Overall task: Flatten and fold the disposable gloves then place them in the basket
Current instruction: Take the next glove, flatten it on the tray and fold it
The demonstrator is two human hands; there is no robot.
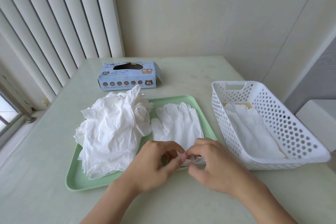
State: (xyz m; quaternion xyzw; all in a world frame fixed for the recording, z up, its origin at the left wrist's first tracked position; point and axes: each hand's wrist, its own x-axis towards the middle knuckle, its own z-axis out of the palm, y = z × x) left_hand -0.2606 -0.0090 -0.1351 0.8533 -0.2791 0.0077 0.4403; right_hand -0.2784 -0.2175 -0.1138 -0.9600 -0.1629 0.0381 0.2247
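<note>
A white disposable glove (pixel 179 123) lies flat on the right half of a green tray (pixel 76 178), fingers pointing away from me. My left hand (pixel 154 163) and my right hand (pixel 212 162) meet at its near cuff end, and both pinch the cuff edge between thumb and fingers. A crumpled heap of white gloves (pixel 112 131) covers the tray's left half. To the right stands a white perforated basket (pixel 294 132) with a flattened glove (pixel 252 132) lying inside it.
A blue XL glove box (pixel 129 76) with its top torn open stands behind the tray. The pale table (pixel 36 178) meets vertical blinds on the left and a wall behind. A white object sits at the far right edge.
</note>
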